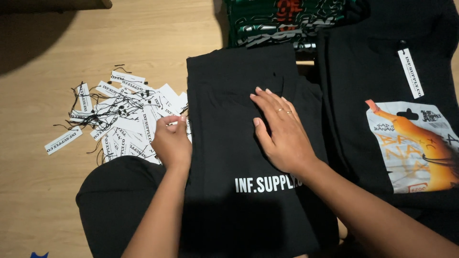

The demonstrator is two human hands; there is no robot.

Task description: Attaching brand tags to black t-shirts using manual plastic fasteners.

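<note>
**Two hands on a folded black shirt**

Seen from the head camera, a folded black shirt (239, 157) lies in the middle, on top of a dark pile, partly over the person's lap. It has white letters near its lower end.

The right hand (282, 129) lies flat on the shirt. Its fingers are stretched out and close together, palm down, pressing the cloth. Two thin rings sit on its fingers.

The left hand (172, 141) is at the left edge of the shirt. Its fingertips are bunched up and seem to pinch a white paper tag (173, 120), but the hand covers most of it, so it is hard to be sure.

Just beside the left hand, a heap of white tags (119, 117) with black strings is spread on the wooden floor (43, 200). One tag (63, 140) lies apart on the left.

To the right lies another black shirt (382, 71) with a long white tag (410, 73) tied on, and a bright orange picture bag (413, 148) on it. At the top is a green and black patterned cloth (282, 19).
</note>
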